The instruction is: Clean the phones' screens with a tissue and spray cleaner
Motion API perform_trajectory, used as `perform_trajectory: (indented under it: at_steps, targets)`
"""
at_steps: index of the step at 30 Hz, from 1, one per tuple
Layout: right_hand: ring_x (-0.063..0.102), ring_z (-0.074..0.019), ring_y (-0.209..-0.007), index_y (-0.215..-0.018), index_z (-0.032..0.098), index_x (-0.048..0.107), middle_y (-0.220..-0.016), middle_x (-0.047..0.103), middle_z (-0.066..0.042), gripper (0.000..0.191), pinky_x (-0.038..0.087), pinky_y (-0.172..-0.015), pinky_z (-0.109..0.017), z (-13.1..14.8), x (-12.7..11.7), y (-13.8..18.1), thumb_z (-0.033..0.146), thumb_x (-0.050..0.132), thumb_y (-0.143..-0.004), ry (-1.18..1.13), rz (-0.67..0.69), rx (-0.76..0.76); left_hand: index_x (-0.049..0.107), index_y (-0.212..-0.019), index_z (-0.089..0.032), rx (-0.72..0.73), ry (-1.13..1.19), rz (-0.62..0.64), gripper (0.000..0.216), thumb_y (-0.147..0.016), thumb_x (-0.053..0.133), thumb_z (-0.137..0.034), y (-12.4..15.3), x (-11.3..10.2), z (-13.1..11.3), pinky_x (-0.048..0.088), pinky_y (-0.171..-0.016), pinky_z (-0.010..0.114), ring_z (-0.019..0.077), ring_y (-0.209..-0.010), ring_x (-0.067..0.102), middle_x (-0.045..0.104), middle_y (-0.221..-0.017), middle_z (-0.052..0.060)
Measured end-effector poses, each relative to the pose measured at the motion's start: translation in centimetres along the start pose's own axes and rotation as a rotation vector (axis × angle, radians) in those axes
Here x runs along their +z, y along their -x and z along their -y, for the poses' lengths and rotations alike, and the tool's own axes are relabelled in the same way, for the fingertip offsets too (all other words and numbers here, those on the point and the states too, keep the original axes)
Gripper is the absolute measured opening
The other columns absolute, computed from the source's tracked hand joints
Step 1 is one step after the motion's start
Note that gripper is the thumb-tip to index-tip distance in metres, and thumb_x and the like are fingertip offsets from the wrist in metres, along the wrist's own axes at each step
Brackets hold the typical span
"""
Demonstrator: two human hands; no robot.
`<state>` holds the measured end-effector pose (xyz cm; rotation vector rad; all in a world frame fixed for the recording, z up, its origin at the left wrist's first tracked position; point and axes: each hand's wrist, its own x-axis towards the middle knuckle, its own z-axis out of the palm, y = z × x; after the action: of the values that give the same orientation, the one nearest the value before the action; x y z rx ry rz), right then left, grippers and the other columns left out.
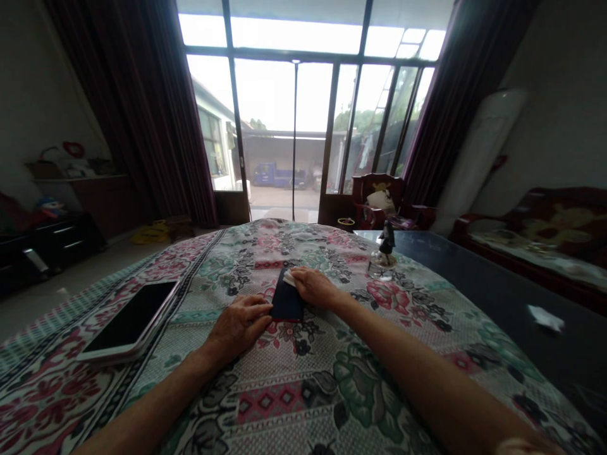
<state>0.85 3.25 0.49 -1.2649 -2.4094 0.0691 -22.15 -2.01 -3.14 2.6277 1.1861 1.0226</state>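
A dark blue flat booklet or case (286, 306) lies on the patterned tablecloth (327, 379) in front of me. At its left edge, my left hand (241, 323) rests with fingers stretched out and fingertips touching it. My right hand (313, 285) presses a small white folded cloth or tissue (289, 278) onto the upper part of the dark blue thing. Its fingers are closed over the white piece, which partly hides it. The exact kind of the blue thing does not show.
A white-framed tablet (130, 319) lies at the left, seemingly on top of another flat thing. A clear bottle with a black spray head (383, 256) stands at the right. Beyond it is a dark table (493, 287) with a crumpled white tissue (545, 318). Glass doors stand ahead.
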Motion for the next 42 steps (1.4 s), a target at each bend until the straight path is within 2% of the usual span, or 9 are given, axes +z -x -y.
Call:
perform_trajectory:
  at_steps: [4, 7, 11, 19, 25, 28, 34, 38, 42]
  targets:
    - [0.062, -0.0201, -0.097, -0.093, 0.018, 0.064, -0.104, 0.069, -0.009, 0.025, 0.043, -0.086, -0.03, -0.5, 0.7, -2.4, 0.016, 0.039, -0.094, 0.019, 0.05, 0.115, 0.073, -0.103, -0.022, -0.003, 0.001, -0.004, 0.023, -0.085, 0.06, -0.027, 0.0, 0.0, -0.1, 0.052, -0.089, 0.042, 0.0238, -0.101, 0.063, 0.071, -0.107, 0.008]
    - [0.062, -0.0201, -0.098, -0.098, 0.019, 0.065, -0.105, 0.07, -0.009, 0.026, 0.044, -0.086, -0.03, -0.3, 1.2, -3.4, 0.016, 0.04, -0.094, 0.006, 0.069, 0.127, 0.073, -0.102, -0.021, -0.004, 0.005, -0.006, 0.023, -0.085, 0.061, -0.027, 0.0, 0.0, 0.0, 0.052, -0.089, 0.042, 0.0243, -0.101, 0.063, 0.07, -0.107, 0.008]
    - [0.061, -0.0216, -0.105, -0.104, 0.02, 0.064, -0.11, 0.069, -0.009, 0.026, 0.044, -0.091, -0.032, 0.3, 1.2, -3.0, 0.012, 0.043, -0.091, 0.007, 0.068, 0.039, 0.073, -0.103, -0.022, -0.002, 0.016, -0.006, 0.023, -0.085, 0.06, -0.029, 0.0, -0.1, 0.0, 0.052, -0.089, 0.042, 0.024, -0.101, 0.063, 0.071, -0.107, 0.008]
    - [0.057, -0.0215, -0.113, -0.11, 0.018, 0.06, -0.121, 0.064, -0.01, 0.029, 0.043, -0.101, -0.035, 1.4, 0.6, -0.2, 0.007, 0.044, -0.089, 0.009, 0.067, -0.233, 0.073, -0.102, -0.021, -0.015, 0.001, -0.006, 0.023, -0.085, 0.061, -0.029, 0.0, 0.0, 0.1, 0.052, -0.09, 0.043, 0.0244, -0.101, 0.063, 0.07, -0.109, 0.009]
    - [0.052, -0.0191, -0.119, -0.118, 0.014, 0.056, -0.127, 0.06, -0.011, 0.032, 0.036, -0.109, -0.036, 2.0, 1.0, 1.3, 0.007, 0.042, -0.09, -0.055, 0.037, -0.325, 0.072, -0.101, -0.019, -0.051, 0.001, -0.02, 0.023, -0.083, 0.063, -0.03, 0.0, -0.1, -0.2, 0.051, -0.091, 0.042, 0.0241, -0.101, 0.063, 0.071, -0.108, 0.009]
    - [0.052, -0.0182, -0.119, -0.113, 0.017, 0.057, -0.126, 0.06, -0.01, 0.031, 0.038, -0.106, -0.035, 2.4, 0.7, 1.6, 0.007, 0.041, -0.09, -0.085, 0.058, -0.347, 0.073, -0.098, -0.02, -0.054, 0.008, -0.031, 0.021, -0.082, 0.063, -0.03, 0.0, -0.2, -0.4, 0.051, -0.092, 0.042, 0.0237, -0.101, 0.063, 0.071, -0.107, 0.009]
    - [0.055, -0.0167, -0.109, -0.098, 0.021, 0.061, -0.111, 0.066, -0.004, 0.029, 0.041, -0.099, -0.033, 3.3, -0.3, 1.9, 0.005, 0.039, -0.086, -0.147, 0.139, -0.346, 0.074, -0.096, -0.022, -0.039, 0.025, -0.029, 0.019, -0.082, 0.062, -0.029, -0.1, -0.3, -0.6, 0.051, -0.091, 0.042, 0.0233, -0.1, 0.063, 0.072, -0.107, 0.007]
    - [0.055, -0.0154, -0.11, -0.093, 0.022, 0.062, -0.111, 0.066, -0.003, 0.029, 0.04, -0.1, -0.031, 3.9, -0.5, 2.0, 0.004, 0.041, -0.083, -0.173, 0.139, -0.367, 0.074, -0.097, -0.025, -0.038, 0.036, -0.021, 0.019, -0.081, 0.063, -0.027, -0.1, -0.4, -0.7, 0.05, -0.091, 0.04, 0.0223, -0.1, 0.063, 0.072, -0.106, 0.005]
    - [0.057, -0.0147, -0.104, -0.086, 0.02, 0.062, -0.1, 0.067, -0.004, 0.025, 0.041, -0.097, -0.029, 4.5, -0.8, 2.2, 0.005, 0.042, -0.083, -0.188, 0.167, -0.404, 0.073, -0.097, -0.024, -0.036, 0.047, 0.0, 0.019, -0.083, 0.061, -0.028, -0.2, -0.6, -0.8, 0.05, -0.09, 0.039, 0.0218, -0.099, 0.063, 0.071, -0.107, 0.005]
